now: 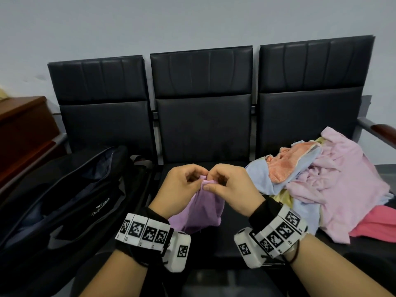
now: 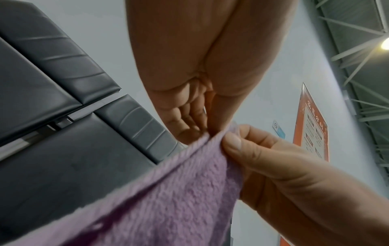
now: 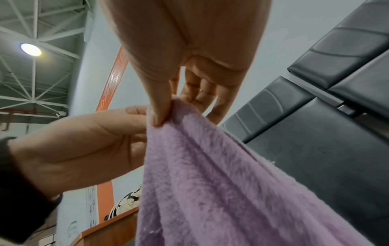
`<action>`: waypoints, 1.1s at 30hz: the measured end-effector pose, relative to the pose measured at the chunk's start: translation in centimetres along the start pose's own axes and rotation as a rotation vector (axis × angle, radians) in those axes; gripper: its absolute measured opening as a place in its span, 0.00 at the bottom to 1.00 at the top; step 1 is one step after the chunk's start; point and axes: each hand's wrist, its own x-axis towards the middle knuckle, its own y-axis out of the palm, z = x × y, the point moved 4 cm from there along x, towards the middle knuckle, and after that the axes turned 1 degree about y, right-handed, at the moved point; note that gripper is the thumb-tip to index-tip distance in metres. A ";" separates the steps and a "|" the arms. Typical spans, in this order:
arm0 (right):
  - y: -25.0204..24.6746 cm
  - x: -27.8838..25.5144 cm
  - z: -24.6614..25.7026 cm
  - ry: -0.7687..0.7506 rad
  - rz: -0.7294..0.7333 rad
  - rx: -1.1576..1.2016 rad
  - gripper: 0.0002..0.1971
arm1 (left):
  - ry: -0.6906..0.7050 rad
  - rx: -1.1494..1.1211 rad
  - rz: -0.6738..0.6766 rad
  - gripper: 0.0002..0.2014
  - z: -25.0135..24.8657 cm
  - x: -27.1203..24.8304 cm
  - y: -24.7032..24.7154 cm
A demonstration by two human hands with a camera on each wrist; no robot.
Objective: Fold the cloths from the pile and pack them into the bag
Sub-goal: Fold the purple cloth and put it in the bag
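A lilac fleecy cloth (image 1: 205,204) hangs above the middle black seat, held up by its top edge. My left hand (image 1: 184,185) and right hand (image 1: 227,185) pinch that edge side by side, knuckles almost touching. In the left wrist view the cloth (image 2: 168,199) runs up to my left hand (image 2: 202,119), with the right hand's thumb (image 2: 231,141) pressed on the hem. In the right wrist view my right hand (image 3: 168,103) pinches the cloth (image 3: 221,183) and the left hand (image 3: 84,141) holds it from the left. A black bag (image 1: 70,202) lies unzipped on the left seat. The pile of cloths (image 1: 334,181) sits on the right seat.
Three joined black padded seats (image 1: 203,103) stand against a pale wall. A brown wooden cabinet (image 1: 23,129) is at the far left. A wood-capped armrest (image 1: 381,129) borders the right seat beside the pile.
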 end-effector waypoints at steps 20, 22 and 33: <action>1.2 -0.3 -1.2 0.073 0.096 0.011 0.09 | 0.163 0.300 0.013 0.10 -0.3 -0.4 -0.6; 2.1 -0.5 -2.2 0.063 0.197 -0.043 0.11 | 0.192 0.287 -0.069 0.10 -0.4 -0.5 -1.0; 4.0 -4.1 -11.9 0.093 0.618 -0.692 0.17 | 0.168 0.099 -0.488 0.17 -0.1 -0.5 -7.6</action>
